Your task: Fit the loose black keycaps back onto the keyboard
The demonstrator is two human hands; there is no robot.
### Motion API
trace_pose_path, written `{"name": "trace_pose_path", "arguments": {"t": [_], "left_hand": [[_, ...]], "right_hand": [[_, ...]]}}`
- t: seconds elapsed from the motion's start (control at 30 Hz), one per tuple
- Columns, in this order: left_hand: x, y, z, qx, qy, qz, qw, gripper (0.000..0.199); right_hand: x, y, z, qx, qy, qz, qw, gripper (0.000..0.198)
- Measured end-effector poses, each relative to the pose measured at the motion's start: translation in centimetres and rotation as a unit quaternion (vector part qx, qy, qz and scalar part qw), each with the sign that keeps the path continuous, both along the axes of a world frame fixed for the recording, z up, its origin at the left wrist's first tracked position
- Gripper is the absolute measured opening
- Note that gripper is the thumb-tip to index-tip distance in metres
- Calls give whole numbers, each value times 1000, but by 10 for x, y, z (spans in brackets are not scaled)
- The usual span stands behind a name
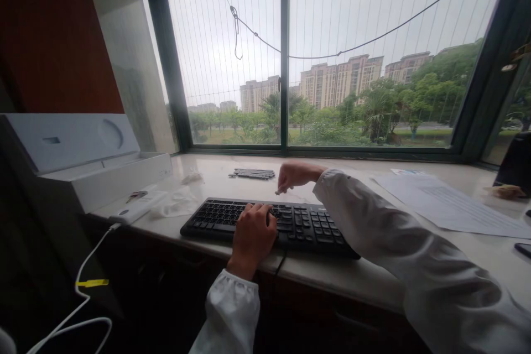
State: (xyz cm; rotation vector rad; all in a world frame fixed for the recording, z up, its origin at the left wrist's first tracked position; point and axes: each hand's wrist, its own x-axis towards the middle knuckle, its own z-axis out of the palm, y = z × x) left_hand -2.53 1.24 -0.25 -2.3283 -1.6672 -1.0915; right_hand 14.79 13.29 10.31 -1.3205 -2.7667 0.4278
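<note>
A black full-size keyboard (pixel 298 224) lies along the front of the windowsill counter. My left hand (pixel 255 232) rests on its middle keys, fingers bent over them and the thumb apart from the index finger; dark keys show in the gap. Just beyond the keyboard's back edge, my right hand (pixel 293 176) is closed in a downward pinch. A small pale tip (pixel 277 192) pokes out below its fingers, too small to name. Left of that hand, on the counter, lies a row of thin grey sticks (pixel 252 173).
Crumpled white tissues (pixel 176 203) and a white power strip (pixel 139 206) with a cable lie left of the keyboard. Behind them stands an open white box (pixel 124 174). Printed paper sheets (pixel 448 204) spread at right, with a phone-like dark object (pixel 523 249) at the edge.
</note>
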Motion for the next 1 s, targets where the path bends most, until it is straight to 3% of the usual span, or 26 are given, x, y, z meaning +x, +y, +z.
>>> {"name": "trace_pose_path", "arguments": {"t": [0.17, 0.37, 0.6, 1.0], "left_hand": [[0, 0, 1, -10, 8, 9, 1000, 29], [0, 1, 0, -6, 7, 6, 1000, 28], [0, 1, 1, -9, 6, 4, 1000, 29], [0, 1, 0, -19, 4, 5, 1000, 30]], "right_hand": [[-7, -9, 5, -31, -55, 29, 998, 34], [-12, -6, -3, -34, -102, 34, 994, 31], [-9, 2, -11, -43, -96, 38, 994, 31], [-16, -9, -7, -39, -124, 27, 991, 26]]}}
